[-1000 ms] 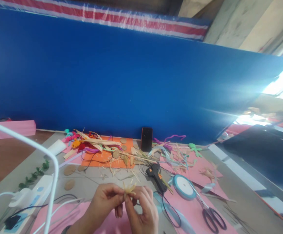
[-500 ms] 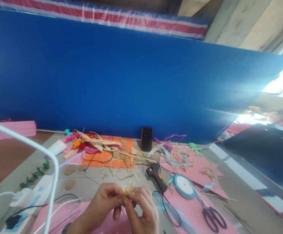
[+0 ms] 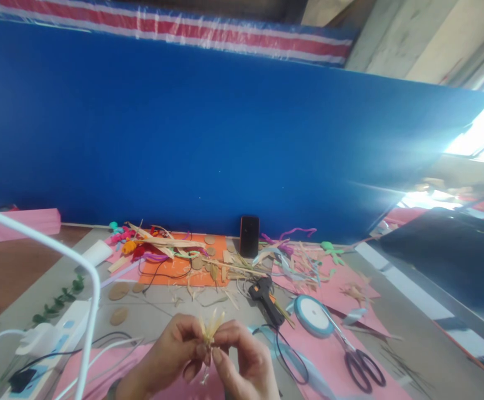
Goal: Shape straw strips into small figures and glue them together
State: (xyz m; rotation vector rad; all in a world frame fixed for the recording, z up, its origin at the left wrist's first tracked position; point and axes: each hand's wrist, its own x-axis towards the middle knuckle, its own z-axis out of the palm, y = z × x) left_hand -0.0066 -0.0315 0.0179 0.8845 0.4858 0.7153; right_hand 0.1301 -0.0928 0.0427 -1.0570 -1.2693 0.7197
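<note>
Close to the table's front edge, my left hand (image 3: 179,347) pinches a small pale-yellow flower-like bundle (image 3: 211,326) made of thin, husk-like strips. The strips fan upward above my fingertips, and a thin whitish end hangs below them. From the other side, my right hand (image 3: 248,358) closes thumb and forefinger on the same bundle at its base. Fingers cover part of the base. Beneath both hands lies a pink sheet (image 3: 142,355). Beyond my right hand rests a black glue gun (image 3: 266,300) with its cord.
Right of the glue gun are a teal ribbon roll (image 3: 313,315) and dark-handled scissors (image 3: 364,369). A phone (image 3: 249,236) leans at the blue partition (image 3: 208,122). Dry strips lie on an orange sheet (image 3: 204,278). At left, a white curved tube (image 3: 94,294) rises before a power strip (image 3: 69,328).
The bundle has turned more upright, showing more of its strips and a thin end below. My right hand has shifted slightly, its thumb lower and farther from the left fingers.
</note>
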